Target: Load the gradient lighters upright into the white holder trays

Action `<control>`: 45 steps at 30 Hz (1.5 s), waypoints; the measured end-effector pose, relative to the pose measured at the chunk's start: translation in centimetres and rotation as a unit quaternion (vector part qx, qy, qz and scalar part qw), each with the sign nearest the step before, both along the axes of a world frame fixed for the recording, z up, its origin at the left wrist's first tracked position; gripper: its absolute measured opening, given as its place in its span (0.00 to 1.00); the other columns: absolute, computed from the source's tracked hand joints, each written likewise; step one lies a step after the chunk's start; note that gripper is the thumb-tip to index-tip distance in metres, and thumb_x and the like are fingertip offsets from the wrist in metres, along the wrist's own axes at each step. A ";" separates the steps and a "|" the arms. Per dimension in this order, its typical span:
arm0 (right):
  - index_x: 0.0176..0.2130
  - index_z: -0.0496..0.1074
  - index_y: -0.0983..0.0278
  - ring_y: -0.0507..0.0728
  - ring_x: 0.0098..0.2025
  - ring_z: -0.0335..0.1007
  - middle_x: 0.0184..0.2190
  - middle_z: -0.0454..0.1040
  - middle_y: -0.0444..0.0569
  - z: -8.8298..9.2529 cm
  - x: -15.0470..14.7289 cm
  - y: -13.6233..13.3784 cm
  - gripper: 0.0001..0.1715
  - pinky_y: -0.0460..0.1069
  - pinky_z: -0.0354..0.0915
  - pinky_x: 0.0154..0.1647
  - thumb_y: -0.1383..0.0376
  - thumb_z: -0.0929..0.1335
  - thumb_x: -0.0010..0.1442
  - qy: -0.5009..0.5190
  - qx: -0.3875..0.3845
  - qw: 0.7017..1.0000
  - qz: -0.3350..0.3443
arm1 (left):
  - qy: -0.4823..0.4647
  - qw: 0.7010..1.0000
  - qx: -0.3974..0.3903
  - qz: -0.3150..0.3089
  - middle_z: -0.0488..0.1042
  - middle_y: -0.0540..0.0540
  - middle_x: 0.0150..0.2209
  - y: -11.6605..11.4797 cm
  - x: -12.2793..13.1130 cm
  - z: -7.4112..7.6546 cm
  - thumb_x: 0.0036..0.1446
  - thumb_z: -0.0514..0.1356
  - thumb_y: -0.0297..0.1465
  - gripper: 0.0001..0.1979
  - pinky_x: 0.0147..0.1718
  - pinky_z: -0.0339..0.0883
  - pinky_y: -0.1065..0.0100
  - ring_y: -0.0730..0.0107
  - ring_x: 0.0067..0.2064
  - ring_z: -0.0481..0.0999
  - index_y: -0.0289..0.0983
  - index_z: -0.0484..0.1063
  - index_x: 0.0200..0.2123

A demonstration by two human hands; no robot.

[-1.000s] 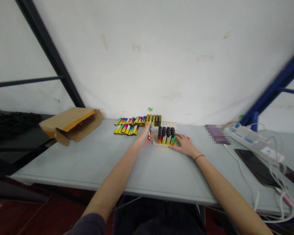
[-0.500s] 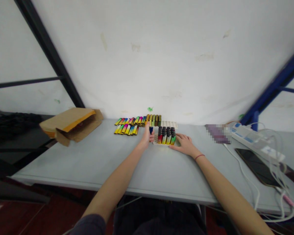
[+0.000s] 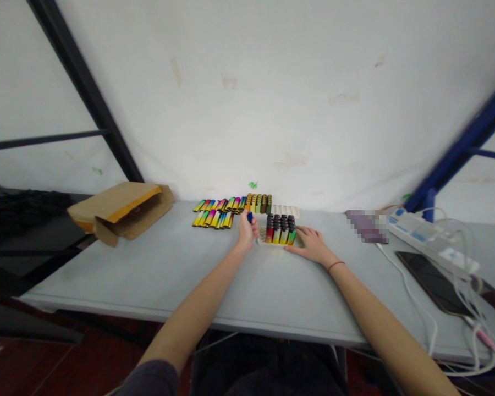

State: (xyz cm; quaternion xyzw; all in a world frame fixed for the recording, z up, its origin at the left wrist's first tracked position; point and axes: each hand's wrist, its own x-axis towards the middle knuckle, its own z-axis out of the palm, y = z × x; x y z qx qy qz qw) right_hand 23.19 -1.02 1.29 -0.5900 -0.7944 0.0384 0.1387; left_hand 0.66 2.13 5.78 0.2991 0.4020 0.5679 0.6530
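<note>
the grey bench (image 3: 214, 275) runs along a white wall, and the work sits near the middle of its far edge. at the far left corner lies an open cardboard box (image 3: 117, 212); along the right edge lie a power strip (image 3: 431, 239), loose white cables (image 3: 416, 308) and a dark phone (image 3: 431, 283). against the far edge lie rows of loose rainbow-coloured lighters (image 3: 214, 212), with a second white tray (image 3: 284, 209) beside them. just nearer stands a white slotted tray (image 3: 262, 235), its right part filled with upright lighters (image 3: 280, 229) and its left slots bare. the right hand (image 3: 311, 245) lies flat with fingers spread, touching the tray's right side and grasping nothing. the left hand (image 3: 246, 234) is clenched around one lighter (image 3: 249, 218), whose dark blue end pokes up above the fingers, just left of the tray. by its look the lighter is light, stiff plastic, smooth and probably a little slippery, so it likely handles best pinched across its flat body below the cap, and the light tray may slide unless held.
</note>
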 end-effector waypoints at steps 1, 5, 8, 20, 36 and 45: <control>0.63 0.65 0.63 0.69 0.64 0.58 0.64 0.64 0.59 0.0 0.0 0.0 0.44 0.63 0.54 0.63 0.38 0.64 0.60 -0.001 0.000 1.000 0.000 | 0.001 1.000 -0.002 -0.002 0.44 0.59 0.12 -0.1 0.0 0.0 0.63 0.44 0.50 0.25 0.12 0.38 0.76 0.81 0.12 0.42 0.41 0.50 0.19; 0.63 0.65 0.63 0.69 0.64 0.58 0.64 0.64 0.58 0.0 -0.1 0.0 0.44 0.63 0.54 0.63 0.38 0.64 0.60 -0.005 -0.001 1.000 0.001 | 0.004 1.000 -0.011 -0.006 0.45 0.59 0.11 -0.1 0.0 0.2 0.62 0.45 0.50 0.26 0.11 0.37 0.76 0.81 0.12 0.42 0.41 0.50 0.19; 0.63 0.65 0.62 0.69 0.65 0.58 0.64 0.64 0.58 -0.2 0.0 0.1 0.45 0.62 0.55 0.63 0.38 0.64 0.59 -0.006 -0.001 1.000 -0.003 | 0.000 1.000 -0.010 0.000 0.45 0.59 0.11 0.0 0.1 0.3 0.63 0.45 0.48 0.25 0.12 0.36 0.76 0.81 0.11 0.42 0.40 0.50 0.19; 0.63 0.65 0.61 0.69 0.64 0.58 0.64 0.64 0.58 0.0 0.0 0.1 0.44 0.62 0.54 0.62 0.38 0.64 0.60 0.001 -0.003 1.000 0.001 | 0.162 0.982 0.096 0.007 0.57 0.58 0.17 1.7 -1.0 -1.9 0.62 0.52 0.47 0.16 0.17 0.51 0.75 0.77 0.16 0.57 0.39 0.62 0.33; 0.64 0.65 0.61 0.69 0.64 0.59 0.64 0.64 0.58 0.1 -0.1 0.0 0.44 0.63 0.55 0.63 0.39 0.65 0.59 -0.006 -0.001 1.000 -0.004 | 0.417 0.836 0.356 -0.024 0.77 0.38 0.49 4.3 -2.4 -4.6 0.63 0.54 0.35 0.14 0.55 0.68 0.59 0.59 0.52 0.76 0.35 0.74 0.46; 0.64 0.64 0.62 0.69 0.64 0.59 0.65 0.64 0.58 0.3 -0.2 -0.2 0.44 0.62 0.55 0.62 0.39 0.65 0.60 -0.010 -0.005 1.000 -0.006 | 0.486 0.798 0.356 -0.029 0.77 0.40 0.51 3.8 -2.7 -4.5 0.64 0.54 0.33 0.17 0.54 0.68 0.59 0.61 0.50 0.76 0.38 0.71 0.53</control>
